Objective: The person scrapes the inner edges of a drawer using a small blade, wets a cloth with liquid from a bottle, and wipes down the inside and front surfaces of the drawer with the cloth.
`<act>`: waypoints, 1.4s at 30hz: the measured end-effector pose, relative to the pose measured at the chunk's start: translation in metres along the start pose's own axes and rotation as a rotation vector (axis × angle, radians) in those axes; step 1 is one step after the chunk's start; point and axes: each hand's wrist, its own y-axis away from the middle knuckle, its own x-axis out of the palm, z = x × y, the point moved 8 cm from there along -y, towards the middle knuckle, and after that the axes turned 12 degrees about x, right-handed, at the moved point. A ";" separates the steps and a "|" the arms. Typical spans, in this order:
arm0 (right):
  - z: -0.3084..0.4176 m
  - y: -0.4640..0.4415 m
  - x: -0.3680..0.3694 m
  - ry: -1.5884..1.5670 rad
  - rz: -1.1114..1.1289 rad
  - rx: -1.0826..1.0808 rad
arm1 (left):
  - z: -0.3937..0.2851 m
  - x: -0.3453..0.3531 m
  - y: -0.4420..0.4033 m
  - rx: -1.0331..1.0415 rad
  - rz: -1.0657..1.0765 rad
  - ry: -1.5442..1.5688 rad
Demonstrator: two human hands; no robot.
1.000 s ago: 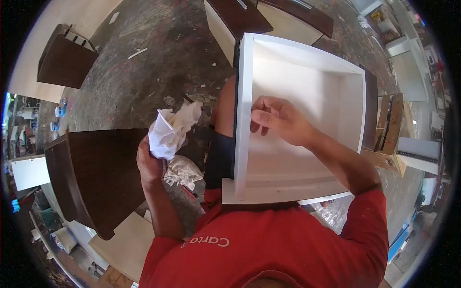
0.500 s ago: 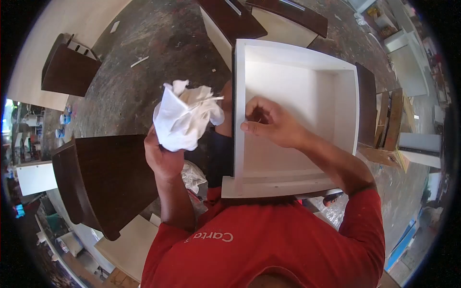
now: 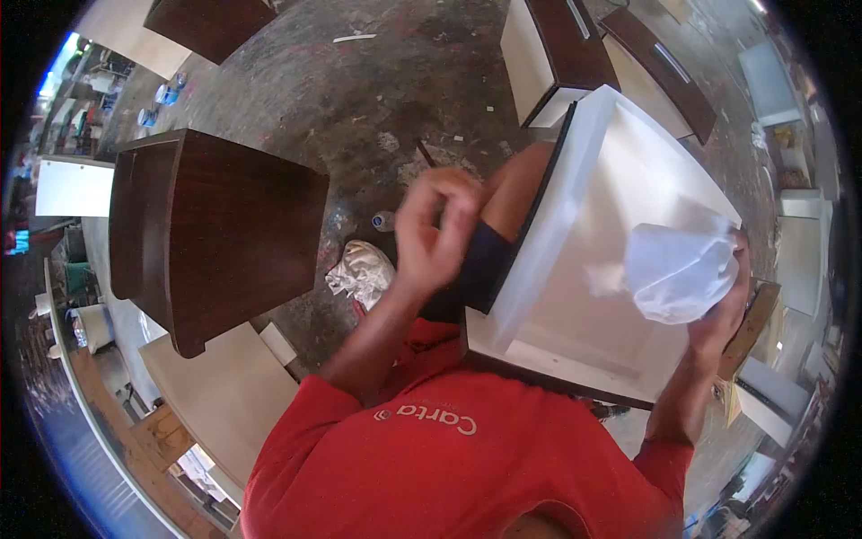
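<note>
A drawer with white inner walls and a dark outer face rests tilted across my lap. Over its right side, my right hand grips a bunched white cloth, slightly blurred by motion. My left hand hangs in the air left of the drawer, with curled fingers smeared by movement. A thin dark stick shows just above those fingers; whether it is held or lies on the floor, I cannot tell.
A dark brown cabinet piece stands on the left. Two dark-fronted drawers with metal handles lie ahead. A crumpled pale cloth is on the floor near my left forearm. Boards lie at lower left.
The white cloth has passed from my left hand to my right, now over the drawer's right side. My left hand has moved up and right, and the drawer has turned as the view shifted.
</note>
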 end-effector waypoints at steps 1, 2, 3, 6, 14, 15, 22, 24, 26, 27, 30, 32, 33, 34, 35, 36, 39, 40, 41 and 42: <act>0.015 0.002 0.007 0.099 0.005 0.064 | 0.042 -0.029 0.019 -0.093 -0.165 -0.037; 0.030 0.005 0.013 0.200 0.015 0.125 | 0.084 -0.062 0.039 -0.148 -0.243 -0.232; 0.037 0.015 0.019 0.267 -0.046 0.226 | 0.126 -0.100 0.065 -0.201 -0.315 -0.421; 0.048 0.031 -0.011 0.066 -0.045 0.111 | 0.260 -0.199 0.159 -0.494 -0.396 -0.636; 0.056 0.058 -0.027 0.815 -0.038 0.240 | 0.337 -0.219 0.236 -0.736 0.063 -0.648; 0.064 0.061 -0.028 0.741 -0.078 0.205 | 0.358 -0.232 0.243 -0.824 0.157 -0.733; 0.012 0.058 -0.048 -0.002 -0.072 0.069 | 0.378 -0.223 0.208 -0.746 0.194 -0.745; 0.005 0.052 -0.043 -0.311 -0.051 0.114 | 0.372 -0.219 0.184 -0.591 0.124 -0.673; -0.007 0.044 -0.033 -0.644 0.007 0.176 | 0.361 -0.213 0.154 -0.346 0.083 -0.573; -0.006 0.040 -0.029 -0.741 0.036 0.163 | 0.352 -0.210 0.137 -0.213 0.126 -0.550; 0.001 0.023 -0.017 -0.897 0.130 0.067 | 0.275 -0.172 0.065 0.045 0.175 -0.509; -0.008 0.021 -0.011 -0.907 0.069 0.127 | 0.211 -0.143 0.007 -0.054 -0.048 -0.147; -0.014 0.020 -0.008 -0.859 0.056 0.132 | 0.154 -0.107 -0.018 0.028 -0.051 -0.079; -0.015 0.021 -0.002 -0.791 0.073 0.151 | 0.097 -0.071 -0.042 0.109 -0.049 -0.008; -0.016 0.023 0.003 -0.725 0.088 0.171 | 0.040 -0.035 -0.066 0.188 -0.041 0.063; -0.018 0.025 0.009 -0.663 0.100 0.195 | 0.009 -0.009 -0.075 0.202 0.066 0.090; -0.021 0.033 0.025 -0.548 0.165 0.285 | -0.058 0.069 -0.084 0.094 0.398 0.226; -0.017 0.034 0.026 -0.458 0.120 0.194 | -0.069 0.098 -0.076 -0.040 0.519 0.316; -0.014 0.035 0.028 -0.368 0.070 0.108 | -0.079 0.125 -0.062 -0.178 0.644 0.406; -0.010 0.037 0.027 -0.279 0.017 0.025 | -0.087 0.148 -0.047 -0.293 0.762 0.428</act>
